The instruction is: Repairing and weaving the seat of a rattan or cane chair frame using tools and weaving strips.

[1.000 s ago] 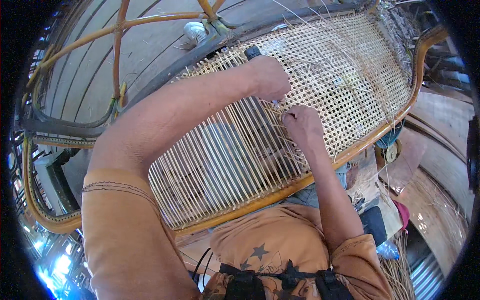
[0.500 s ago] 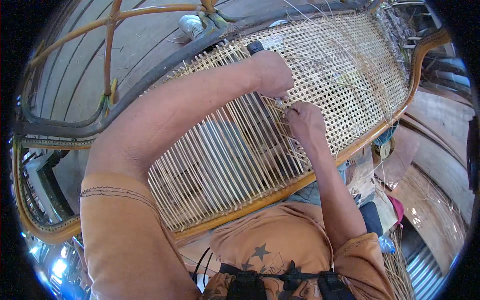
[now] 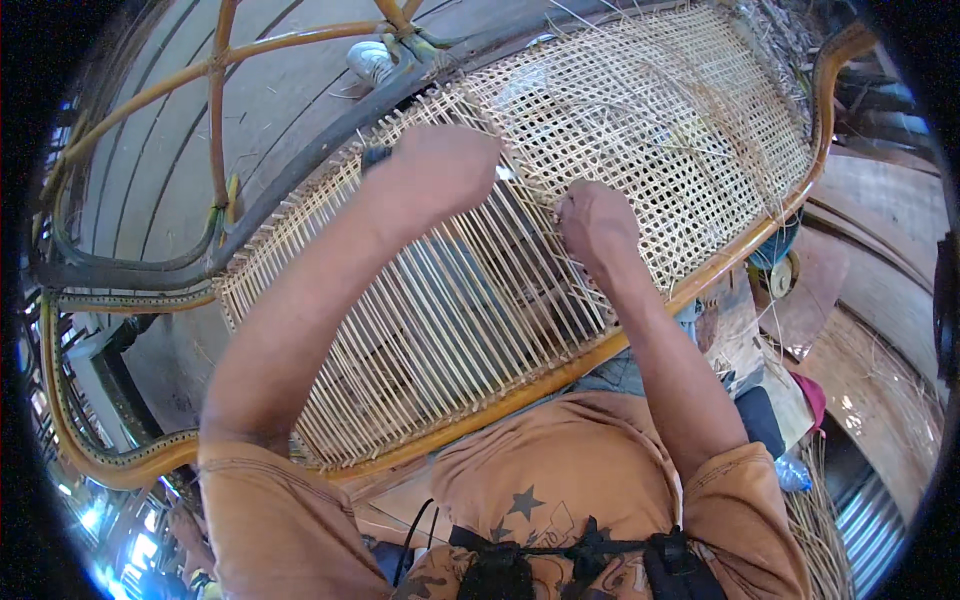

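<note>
Tool [image 3: 375, 156] mostly hidden in left hand [image 3: 447, 168]; right hand [image 3: 601, 222] obscures cane weave [image 3: 690, 165].

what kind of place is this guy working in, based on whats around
Most likely a cane furniture workshop, perhaps a small one: a partly woven cane panel sits in a curved frame, loose strands lie at lower right, and bent poles show at upper left.

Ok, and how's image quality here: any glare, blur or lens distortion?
Head view: strong glare blows out the lower left; the left hand looks slightly blurred; the woven cane webbing reads fairly crisp; floorboards bow near the rim, and the corners go black.
</note>
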